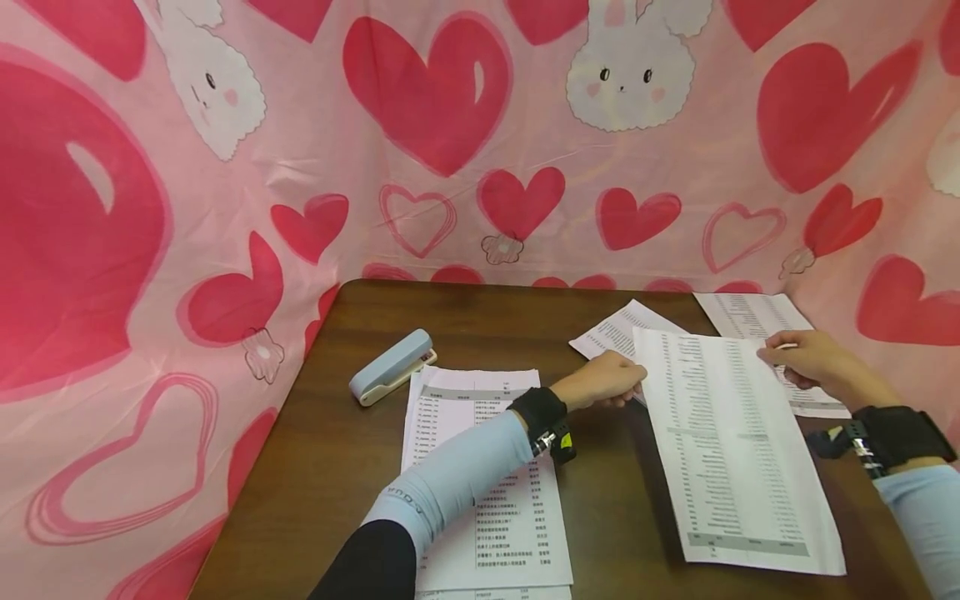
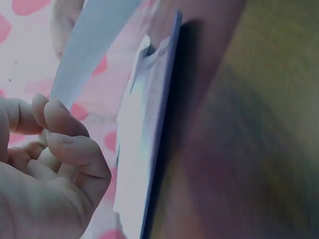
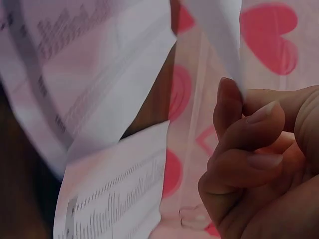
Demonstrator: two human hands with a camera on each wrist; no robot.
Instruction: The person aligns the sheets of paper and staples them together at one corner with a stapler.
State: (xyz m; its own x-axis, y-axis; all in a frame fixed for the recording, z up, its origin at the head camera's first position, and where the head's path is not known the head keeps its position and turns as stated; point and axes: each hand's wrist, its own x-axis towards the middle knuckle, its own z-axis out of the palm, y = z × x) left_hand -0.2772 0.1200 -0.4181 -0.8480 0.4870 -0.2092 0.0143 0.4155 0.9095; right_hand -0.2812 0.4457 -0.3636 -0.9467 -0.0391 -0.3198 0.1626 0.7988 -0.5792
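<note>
A printed sheet of paper (image 1: 735,467) hangs between both hands, its face covered in columns of small text with a grey band near the lower edge. My left hand (image 1: 603,379) pinches its upper left corner. At the upper right corner, my right hand (image 1: 813,358) grips the sheet between thumb and index finger, as the right wrist view shows with the paper (image 3: 224,40) rising from the fingertips. Under my left forearm lies a stack of printed sheets (image 1: 517,525), partly hidden by the sleeve.
A light blue and cream stapler (image 1: 393,367) lies left of the stack's top edge. Behind the held sheet are more printed papers, one slanted (image 1: 622,329) and one near the table's back right (image 1: 757,312). Pink heart-patterned cloth (image 1: 480,208) surrounds the brown table (image 1: 300,500).
</note>
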